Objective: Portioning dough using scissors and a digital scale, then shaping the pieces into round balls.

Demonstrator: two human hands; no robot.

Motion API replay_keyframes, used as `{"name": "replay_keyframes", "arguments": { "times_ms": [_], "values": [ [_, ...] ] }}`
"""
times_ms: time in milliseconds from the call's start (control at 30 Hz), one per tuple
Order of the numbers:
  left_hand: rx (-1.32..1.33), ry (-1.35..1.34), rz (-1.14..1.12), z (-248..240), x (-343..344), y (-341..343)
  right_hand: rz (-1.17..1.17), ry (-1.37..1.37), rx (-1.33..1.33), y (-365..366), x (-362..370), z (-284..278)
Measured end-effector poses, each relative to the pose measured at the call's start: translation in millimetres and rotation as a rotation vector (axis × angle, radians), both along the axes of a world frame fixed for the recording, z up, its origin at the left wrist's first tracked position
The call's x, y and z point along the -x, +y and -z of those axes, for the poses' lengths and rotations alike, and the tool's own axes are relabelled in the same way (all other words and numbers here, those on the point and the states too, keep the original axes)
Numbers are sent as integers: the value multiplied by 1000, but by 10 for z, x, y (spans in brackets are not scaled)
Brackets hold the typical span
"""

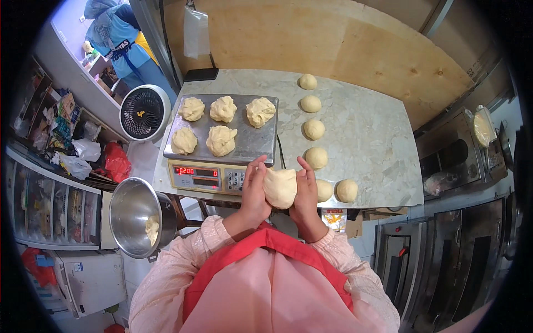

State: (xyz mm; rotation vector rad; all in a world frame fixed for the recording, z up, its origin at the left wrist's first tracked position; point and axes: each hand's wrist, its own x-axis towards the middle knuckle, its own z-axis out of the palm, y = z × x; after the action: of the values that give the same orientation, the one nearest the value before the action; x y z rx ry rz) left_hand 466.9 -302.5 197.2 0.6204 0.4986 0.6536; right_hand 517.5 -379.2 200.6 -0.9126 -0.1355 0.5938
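Observation:
A pale lump of dough [280, 187] is pressed between my two palms just over the near edge of the marble table [366, 139]. My left hand [255, 191] cups its left side and my right hand [306, 191] its right side. Several rough dough pieces [221, 139] lie on the steel pan of a digital scale [202, 176] to the left. To the right, several smooth round dough balls [315, 129] form a line running away from me, with one more ball [347, 190] near the table's front edge.
A steel mixing bowl [136, 216] with a bit of dough inside stands at lower left. A small round fan [143, 112] sits left of the scale. Ovens [444, 261] fill the right side. Another person [119, 39] stands at the far upper left.

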Motion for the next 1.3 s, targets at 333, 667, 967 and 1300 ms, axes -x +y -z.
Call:
{"name": "replay_keyframes", "arguments": {
  "times_ms": [333, 667, 967, 1300],
  "values": [
    [-525, 15, -13, 221, 86, 83, 68, 84, 122, -45, -116, 171],
    [91, 59, 133, 121, -5, 118, 53, -1359, 821, -181, -47, -278],
    [-31, 53, 114, -42, 24, 159, -161, -1214, 595, -148, -53, -138],
    [-96, 85, 92, 156, 107, 372, -495, -239, 418, -149, -68, 17]
  ]
}}
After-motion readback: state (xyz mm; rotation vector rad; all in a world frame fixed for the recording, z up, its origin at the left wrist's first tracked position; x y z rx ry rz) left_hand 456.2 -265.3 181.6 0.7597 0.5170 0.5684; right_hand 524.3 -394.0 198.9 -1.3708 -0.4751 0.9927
